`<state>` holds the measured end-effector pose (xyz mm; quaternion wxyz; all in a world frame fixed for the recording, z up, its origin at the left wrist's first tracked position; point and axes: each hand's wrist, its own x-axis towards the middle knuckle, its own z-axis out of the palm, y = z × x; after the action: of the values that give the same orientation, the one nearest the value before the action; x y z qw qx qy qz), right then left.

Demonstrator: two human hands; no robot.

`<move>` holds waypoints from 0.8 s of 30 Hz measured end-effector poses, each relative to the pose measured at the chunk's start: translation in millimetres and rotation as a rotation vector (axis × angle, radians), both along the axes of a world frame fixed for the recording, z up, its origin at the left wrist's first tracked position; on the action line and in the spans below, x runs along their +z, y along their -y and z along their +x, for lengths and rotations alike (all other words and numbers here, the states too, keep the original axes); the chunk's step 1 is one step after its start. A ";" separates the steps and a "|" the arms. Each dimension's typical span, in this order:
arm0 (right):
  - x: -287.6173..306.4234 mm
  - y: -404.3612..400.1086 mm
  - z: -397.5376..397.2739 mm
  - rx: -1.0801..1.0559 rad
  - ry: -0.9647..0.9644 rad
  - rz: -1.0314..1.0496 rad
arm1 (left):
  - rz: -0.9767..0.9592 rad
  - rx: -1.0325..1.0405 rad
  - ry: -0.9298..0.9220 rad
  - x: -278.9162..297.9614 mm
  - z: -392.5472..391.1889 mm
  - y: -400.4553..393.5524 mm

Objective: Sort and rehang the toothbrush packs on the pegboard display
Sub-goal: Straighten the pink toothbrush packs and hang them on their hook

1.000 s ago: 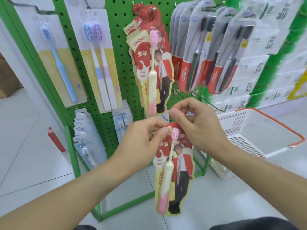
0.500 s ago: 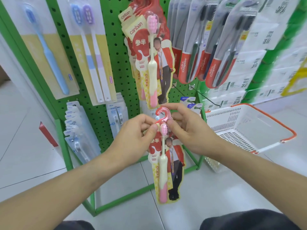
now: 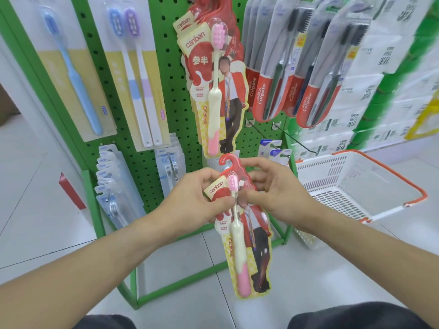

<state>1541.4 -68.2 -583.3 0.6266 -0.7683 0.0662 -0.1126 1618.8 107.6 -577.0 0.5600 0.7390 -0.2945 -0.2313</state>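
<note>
I hold a red canban toothbrush pack [image 3: 247, 243] with a pink and cream brush in front of the green pegboard [image 3: 164, 96]. My left hand [image 3: 197, 198] grips its upper left edge, thumb on the front. My right hand [image 3: 278, 195] pinches the upper right edge just below the red hook [image 3: 226, 160], which sticks up free. Several identical canban packs [image 3: 213, 86] hang on a peg directly above. Red and grey Colgate packs [image 3: 297, 67] hang to the right.
Blue [image 3: 71, 67] and blue-purple [image 3: 137, 74] brush packs hang at left, with small clear packs [image 3: 114, 186] below them. Bare peg hooks [image 3: 282, 136] jut out at right. A white basket with an orange rim [image 3: 356, 186] sits on the tiled floor to the right.
The view has shifted and the display looms closer. The pack's red hook, earlier covered by my right fingers, now stands exposed above both hands, just under the hanging canban packs.
</note>
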 end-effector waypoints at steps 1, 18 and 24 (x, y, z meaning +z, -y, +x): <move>-1.3 0.3 -0.4 0.019 -0.011 0.034 | -0.008 0.014 0.000 0.1 0.3 -0.5; -6.8 8.0 -14.4 0.344 -0.295 -0.074 | -0.113 0.138 -0.065 -0.3 6.6 -7.7; -14.4 8.3 -17.9 0.370 -0.325 0.002 | -0.007 0.034 -0.116 -5.5 4.5 -16.3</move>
<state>1523.5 -76.5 -597.7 0.6184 -0.7748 0.0242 0.1291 1623.3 123.9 -582.5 0.5824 0.7273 -0.2497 -0.2634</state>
